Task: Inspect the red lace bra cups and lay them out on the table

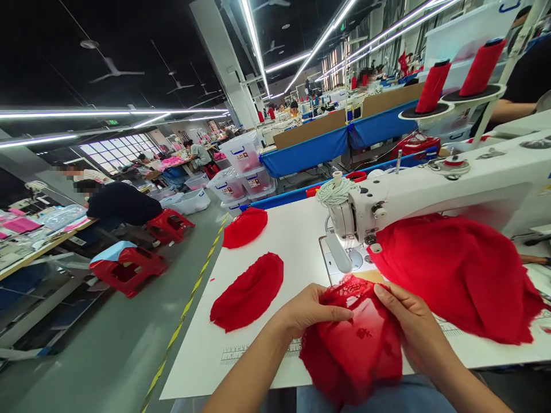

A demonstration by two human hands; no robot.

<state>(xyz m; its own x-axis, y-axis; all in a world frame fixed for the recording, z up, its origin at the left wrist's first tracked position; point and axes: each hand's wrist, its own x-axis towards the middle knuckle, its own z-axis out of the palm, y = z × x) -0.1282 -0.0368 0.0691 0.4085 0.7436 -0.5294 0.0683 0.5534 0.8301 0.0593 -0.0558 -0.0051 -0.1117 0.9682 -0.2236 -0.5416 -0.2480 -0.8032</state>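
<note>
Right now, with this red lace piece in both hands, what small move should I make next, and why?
I'd probably straighten the lace band before bringing it forward: the red lace piece looks rumpled between your left grip and right grip, and its lace sits just short of the sewing machine's metal plate, not under the needle area.

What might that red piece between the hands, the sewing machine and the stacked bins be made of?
Red piece: probably thin fabric, perhaps synthetic, with lace trim; it looks sheer, its edge openwork.
Sewing machine: likely painted metal; the white body looks smooth and hard.
Stacked bins: seemingly plastic; walls are cloudy and see-through.
</note>
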